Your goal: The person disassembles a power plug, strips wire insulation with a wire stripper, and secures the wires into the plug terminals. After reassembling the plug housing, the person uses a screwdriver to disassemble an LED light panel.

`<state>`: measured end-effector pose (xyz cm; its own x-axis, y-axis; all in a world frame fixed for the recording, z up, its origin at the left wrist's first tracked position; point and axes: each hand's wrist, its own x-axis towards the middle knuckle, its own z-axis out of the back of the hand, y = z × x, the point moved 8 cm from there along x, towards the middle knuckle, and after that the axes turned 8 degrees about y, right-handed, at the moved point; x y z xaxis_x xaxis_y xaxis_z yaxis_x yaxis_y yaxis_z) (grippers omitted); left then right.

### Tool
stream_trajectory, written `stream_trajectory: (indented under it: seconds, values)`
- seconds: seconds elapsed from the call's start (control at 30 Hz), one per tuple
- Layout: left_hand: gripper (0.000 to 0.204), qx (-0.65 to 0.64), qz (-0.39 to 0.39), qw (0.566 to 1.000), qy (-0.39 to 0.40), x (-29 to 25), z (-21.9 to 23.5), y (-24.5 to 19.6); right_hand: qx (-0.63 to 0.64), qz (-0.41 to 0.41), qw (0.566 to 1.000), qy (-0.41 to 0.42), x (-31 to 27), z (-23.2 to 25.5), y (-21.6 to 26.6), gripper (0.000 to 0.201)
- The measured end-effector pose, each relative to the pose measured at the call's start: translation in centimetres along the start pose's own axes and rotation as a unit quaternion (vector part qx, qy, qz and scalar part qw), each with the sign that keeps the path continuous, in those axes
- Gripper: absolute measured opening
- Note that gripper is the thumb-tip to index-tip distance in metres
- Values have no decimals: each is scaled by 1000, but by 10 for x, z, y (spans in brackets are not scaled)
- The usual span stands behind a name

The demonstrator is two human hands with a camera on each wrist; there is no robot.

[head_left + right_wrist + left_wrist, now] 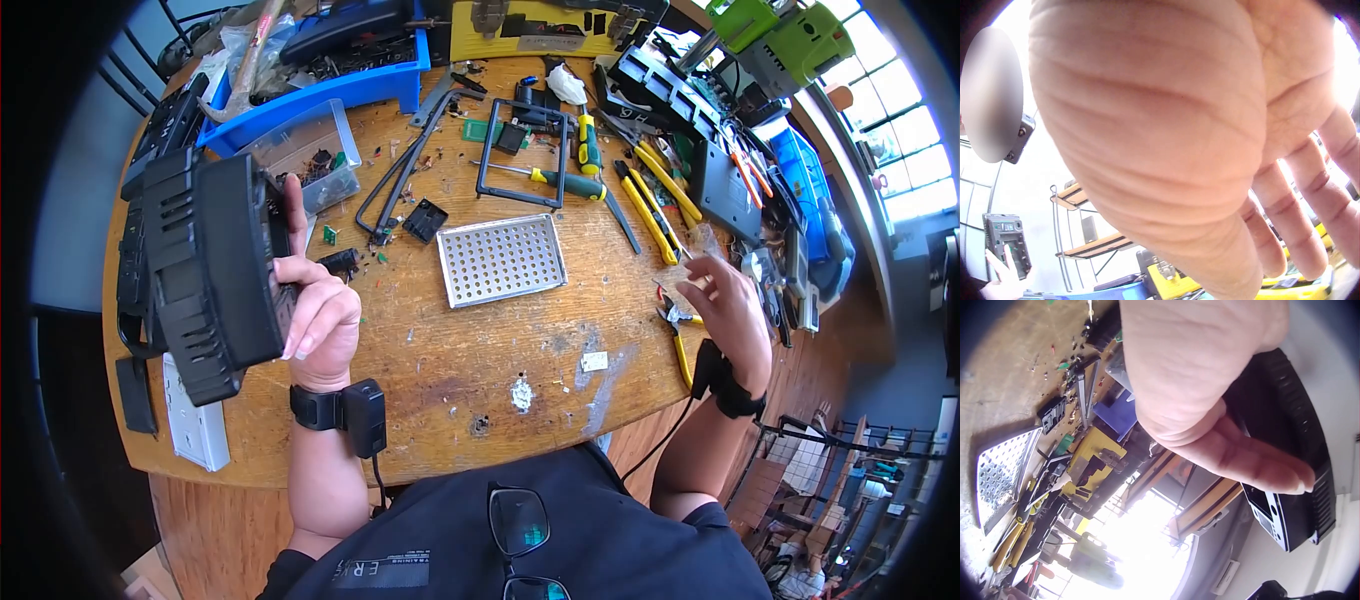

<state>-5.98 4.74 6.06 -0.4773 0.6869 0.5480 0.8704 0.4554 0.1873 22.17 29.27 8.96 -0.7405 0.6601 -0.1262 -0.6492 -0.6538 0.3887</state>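
At the left, my left hand (325,315) grips a bulky black plastic housing (235,260) with ribbed vents, raised over the table's left side. The left wrist view has the thumb and part of the palm against this housing (1300,519), which shows light port openings along one edge. Its recessed face (1013,240) appears in the right wrist view. My right hand (735,315) is empty, with relaxed, slightly bent fingers (1294,231), over the table's right side. Close beside it lie yellow-handled cutting pliers (680,335).
A perforated metal tray (502,262) sits mid-table, below a thin black frame (480,150) and screwdrivers (565,183). A blue bin (310,110) and a clear box (340,135) stand back left. A white power strip (195,415) lies front left. Yellow cutters (650,215) lie right.
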Motion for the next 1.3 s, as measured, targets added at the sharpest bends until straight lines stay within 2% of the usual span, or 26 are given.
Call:
stream_trajectory:
  seconds: [0.03, 0.1, 0.17, 0.2, 0.3, 0.37, 0.43, 0.6, 0.67, 0.7, 0.77, 0.8, 0.83, 0.9, 1.03, 1.07, 1.13, 1.2, 1.3]
  values:
    - [69, 1, 1, 1000, -5, 0, 2, 1, 0, 0, 1000, -1, 8, 0, 8, 22]
    - [72, 19, 11, 1000, 6, -3, 3, 2, -79, 77, 994, 11, 27, -3, 35, 22]
    - [56, 102, -25, 988, -111, -15, 17, -6, -84, 111, 990, 0, 50, -11, 50, 23]
    - [54, 125, -12, 990, -71, -12, 14, -5, -88, 145, 986, -8, 60, -16, 58, 24]
    - [63, 146, 14, 985, -89, -13, 10, 2, -126, 160, 979, -14, 89, -35, 71, 26]
    - [69, 121, 28, 991, -56, -15, 13, 0, -141, 146, 979, -15, 101, -44, 73, 27]
    - [70, 206, 21, 973, -99, -18, 19, -4, -157, 109, 982, 0, 110, -52, 68, 28]
    - [73, 198, 36, 977, -76, -17, 19, 2, -109, 100, 989, -5, 110, -53, 55, 27]
    - [75, 187, 41, 978, -86, -18, 20, 4, -80, 153, 984, -32, 101, -46, 54, 26]
    - [77, 176, 47, 979, -95, -19, 22, 6, -81, 154, 984, -31, 95, -42, 54, 26]
    - [78, 214, 64, 971, -91, -16, 22, 8, 5, 68, 998, -18, 83, -26, 44, 27]
    - [79, 249, 83, 961, -87, -16, 22, 11, 57, 48, 997, -20, 75, -19, 41, 27]
    - [79, 250, 82, 961, -88, -16, 23, 13, 75, 68, 994, -48, 69, -12, 36, 26]
    - [83, 342, 90, 930, -102, -16, 26, 14, 178, 15, 984, -23, 55, 0, 23, 22]
    - [86, 444, 113, 880, -123, -22, 31, 19, 203, 62, 970, -119, 28, 48, 31, 20]
    - [93, 382, 119, 902, -165, -24, 31, 22, 214, 76, 962, -148, 19, 62, 38, 21]
    - [94, 391, 122, 896, -170, -29, 33, 22, 227, 121, 941, -219, -1, 88, 54, 22]
    - [98, 409, 134, 883, -191, -33, 35, 22, 241, 194, 899, -309, -24, 112, 74, 22]
    - [100, 430, 125, 869, -212, -40, 37, 20, 262, 320, 826, -384, -53, 132, 92, 38]
